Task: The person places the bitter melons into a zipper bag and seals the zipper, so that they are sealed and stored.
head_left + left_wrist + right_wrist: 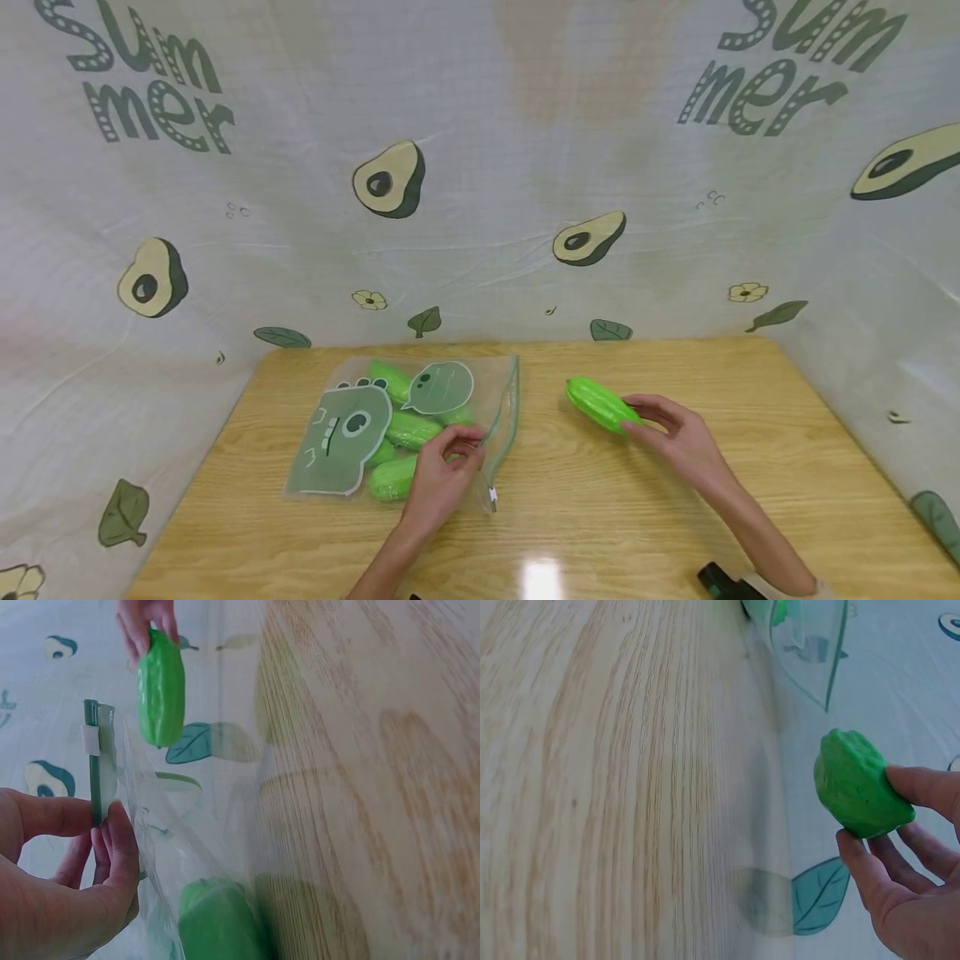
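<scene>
A clear zip bag with a green monster print lies on the left of the table, several green cucumbers inside it. My left hand pinches the bag's open edge between thumb and fingers, below the white slider in the left wrist view. Right of the bag's mouth, my right hand grips another plump, ridged green cucumber by one end. Its other end points toward the bag, apart from it. In the right wrist view the thumb and fingertips hold this cucumber from opposite sides.
The wooden table ends at a pale cloth printed with avocados, leaves and lettering, which hangs behind and at both sides. A dark strap-like item is by the right forearm at the lower edge.
</scene>
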`<control>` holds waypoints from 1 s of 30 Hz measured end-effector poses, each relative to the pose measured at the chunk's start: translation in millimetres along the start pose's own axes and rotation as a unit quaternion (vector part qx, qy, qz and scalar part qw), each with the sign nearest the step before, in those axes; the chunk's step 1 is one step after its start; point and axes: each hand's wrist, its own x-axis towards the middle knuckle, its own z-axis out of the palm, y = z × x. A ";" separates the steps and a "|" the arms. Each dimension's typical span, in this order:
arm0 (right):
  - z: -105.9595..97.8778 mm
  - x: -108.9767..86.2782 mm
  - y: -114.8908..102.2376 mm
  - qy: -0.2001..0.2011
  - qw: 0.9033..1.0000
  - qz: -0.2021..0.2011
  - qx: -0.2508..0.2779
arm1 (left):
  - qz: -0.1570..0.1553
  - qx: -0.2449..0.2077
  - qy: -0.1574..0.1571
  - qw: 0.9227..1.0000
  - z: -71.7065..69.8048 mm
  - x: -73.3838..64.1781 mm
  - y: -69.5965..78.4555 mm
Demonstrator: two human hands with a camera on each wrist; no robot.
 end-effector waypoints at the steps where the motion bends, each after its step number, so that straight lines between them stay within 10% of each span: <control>1: 0.9 0.9 0.4 -0.001 1.000 -0.003 0.003 | 0.001 0.000 0.000 1.000 0.3 0.1 0.1; 30: 37.3 18.9 -8.7 -0.048 0.996 -0.030 0.065 | 0.004 0.002 0.002 1.000 0.8 0.1 0.0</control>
